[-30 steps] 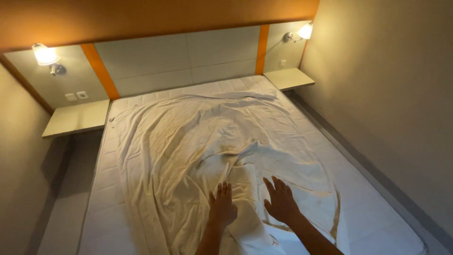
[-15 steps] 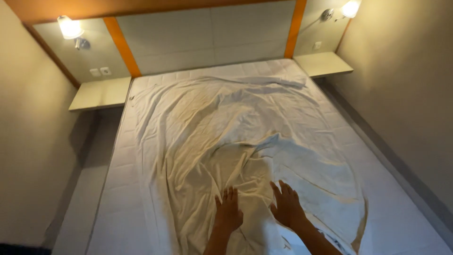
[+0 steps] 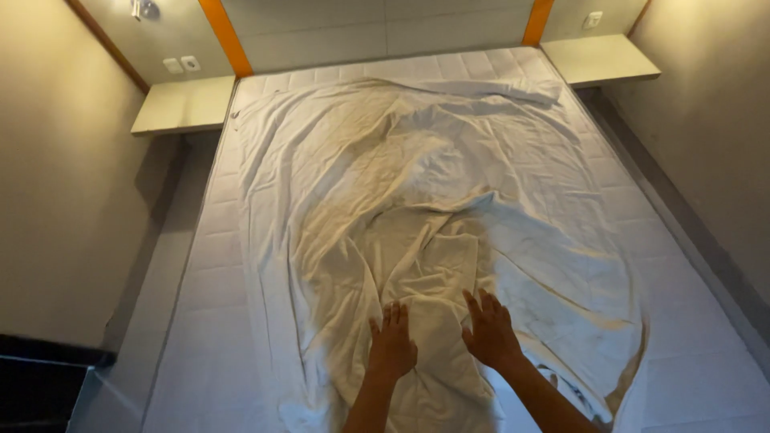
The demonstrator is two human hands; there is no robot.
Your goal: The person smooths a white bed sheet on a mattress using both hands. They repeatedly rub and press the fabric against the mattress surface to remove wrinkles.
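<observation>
A crumpled white sheet point(image 3: 417, 192) lies spread over a quilted white mattress point(image 3: 690, 321), folded and bunched near the foot. My left hand point(image 3: 391, 346) rests flat on the bunched middle fold, fingers spread. Just to its right, my right hand point(image 3: 489, 330) also lies palm down on the sheet with fingers apart. Neither hand holds any cloth.
A shelf point(image 3: 183, 104) flanks the bed's head on the left and another shelf point(image 3: 597, 58) on the right. Orange strips point(image 3: 226, 36) frame the headboard panel. Walls close in on both sides, with a narrow floor gap point(image 3: 160, 240) on the left.
The view has tipped downward and closer to the bed, so the lamps have left the frame. Both hands stay flat on the sheet, shifted slightly toward the bed's foot.
</observation>
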